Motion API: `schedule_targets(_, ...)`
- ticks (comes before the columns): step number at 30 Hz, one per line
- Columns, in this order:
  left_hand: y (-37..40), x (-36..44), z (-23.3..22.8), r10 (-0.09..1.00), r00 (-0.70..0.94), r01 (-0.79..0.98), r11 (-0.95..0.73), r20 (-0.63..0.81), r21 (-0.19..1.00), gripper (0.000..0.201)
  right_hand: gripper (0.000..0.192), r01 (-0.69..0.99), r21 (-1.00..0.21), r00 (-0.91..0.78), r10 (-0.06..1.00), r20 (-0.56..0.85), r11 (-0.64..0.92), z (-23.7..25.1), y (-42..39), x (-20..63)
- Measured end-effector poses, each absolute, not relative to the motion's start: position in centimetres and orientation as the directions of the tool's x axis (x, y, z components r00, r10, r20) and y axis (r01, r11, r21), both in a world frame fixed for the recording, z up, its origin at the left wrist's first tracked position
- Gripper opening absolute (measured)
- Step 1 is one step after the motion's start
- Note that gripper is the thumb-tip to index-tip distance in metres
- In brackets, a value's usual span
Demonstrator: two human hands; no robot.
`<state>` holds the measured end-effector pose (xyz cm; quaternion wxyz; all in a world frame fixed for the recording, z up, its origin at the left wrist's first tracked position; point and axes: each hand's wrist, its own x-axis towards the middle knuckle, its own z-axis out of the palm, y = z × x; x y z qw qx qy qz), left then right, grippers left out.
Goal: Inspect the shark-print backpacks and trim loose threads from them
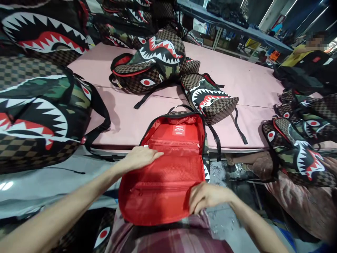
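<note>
— What is in front of the person?

— An open backpack [168,168] with red lining, lying spread at the near edge of a pink bench [237,84], partly over the lap.

— And the hands?

— The left hand [140,158] rests flat, fingers loose, on the lining's left edge. The right hand [206,196] pinches the lower right rim.

— Around it?

— Shark-mouth backpacks: two [158,63] farther back on the bench, a stack [39,116] at left, more [300,147] at right.

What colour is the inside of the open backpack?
Bright red, the open backpack lining, seen best in the head view.
</note>
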<state>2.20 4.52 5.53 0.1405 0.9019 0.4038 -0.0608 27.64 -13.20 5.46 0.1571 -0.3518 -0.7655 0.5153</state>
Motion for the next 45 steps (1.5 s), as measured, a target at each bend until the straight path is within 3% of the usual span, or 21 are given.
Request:
schedule_targets(1, 3.8, 1.9, 5.3, 0.682, 0.681, 0.73, -0.659, -0.267, 0.182, 0.047, 0.023, 0.416, -0.898, -0.599, 0.786, -0.15, 0.145, 5.5, -11.8, 29.3)
schedule_targets(2, 3.2, 1.8, 5.1, 0.671, 0.683, 0.724, -0.675, -0.289, 0.144, 0.049, 0.028, 0.53, -0.847, -0.334, 0.928, -0.165, 0.039, 5.3, -10.1, 31.0)
schedule_targets(3, 2.6, 1.7, 4.8, 0.679, 0.676, 0.725, -0.683, -0.286, 0.093, 0.05, 0.029, 0.648, -0.754, -0.011, 0.989, -0.148, -0.105, 5.0, -8.1, 32.7)
schedule_targets(4, 2.1, 1.6, 4.6, 0.694, 0.671, 0.726, -0.686, -0.262, 0.045, 0.051, 0.03, 0.681, -0.713, 0.108, 0.986, -0.126, -0.166, 4.5, -6.0, 34.2)
schedule_targets(8, 0.6, 1.5, 3.8, 0.708, 0.691, 0.71, -0.703, -0.143, -0.05, 0.051, 0.029, 0.742, -0.612, 0.288, 0.954, -0.079, -0.275, 1.1, 1.8, 37.3)
schedule_targets(13, 0.4, 0.8, 2.5, 0.767, 0.636, 0.768, -0.64, -0.09, -0.019, 0.047, 0.026, 0.751, -0.55, 0.388, 0.918, -0.08, -0.365, -2.7, 6.1, 37.3)
schedule_targets(17, 1.0, 0.3, 1.5, 0.783, 0.612, 0.79, -0.613, -0.117, 0.031, 0.047, 0.015, 0.702, -0.588, 0.415, 0.902, -0.123, -0.403, -3.1, 6.0, 38.9)
schedule_targets(21, 1.6, 0.1, 0.8, 0.778, 0.617, 0.787, -0.612, -0.117, 0.077, 0.045, 0.027, 0.606, -0.681, 0.44, 0.886, -0.145, -0.412, -1.5, 2.2, 41.1)
schedule_targets(26, 2.1, 0.4, 0.2, 0.762, 0.639, 0.769, -0.631, -0.107, 0.1, 0.045, 0.028, 0.368, -0.912, 0.305, 0.95, -0.064, -0.179, 2.2, -1.7, 38.5)
schedule_targets(28, 2.1, 0.7, 0.4, 0.757, 0.646, 0.763, -0.641, -0.103, 0.075, 0.045, 0.028, 0.342, -0.933, 0.216, 0.976, -0.037, -0.111, 3.2, -0.6, 35.1)
schedule_targets(31, 1.9, 1.0, 0.9, 0.744, 0.66, 0.75, -0.66, -0.099, 0.043, 0.043, 0.021, 0.551, -0.83, 0.057, 0.996, -0.072, -0.091, 3.5, 2.8, 28.6)
schedule_targets(34, 1.5, 1.0, 1.4, 0.751, 0.654, 0.755, -0.655, -0.087, 0.022, 0.04, 0.025, 0.784, -0.585, -0.329, 0.938, -0.111, 0.206, 2.9, 5.8, 22.7)
schedule_targets(36, 1.2, 0.8, 1.4, 0.763, 0.641, 0.766, -0.643, -0.076, 0.005, 0.039, 0.039, 0.839, -0.418, -0.453, 0.873, -0.18, 0.349, 2.5, 6.6, 20.0)
schedule_targets(39, 1.0, 0.4, 0.7, 0.773, 0.634, 0.773, -0.634, -0.031, 0.007, 0.038, 0.042, 0.885, -0.27, -0.447, 0.851, -0.275, 0.378, 2.1, 6.5, 18.0)
schedule_targets(45, 1.2, -0.6, -0.7, 0.757, 0.651, 0.759, -0.651, 0.061, -0.024, 0.036, 0.038, 0.944, -0.226, -0.308, 0.886, -0.347, 0.239, 2.6, 4.9, 18.1)
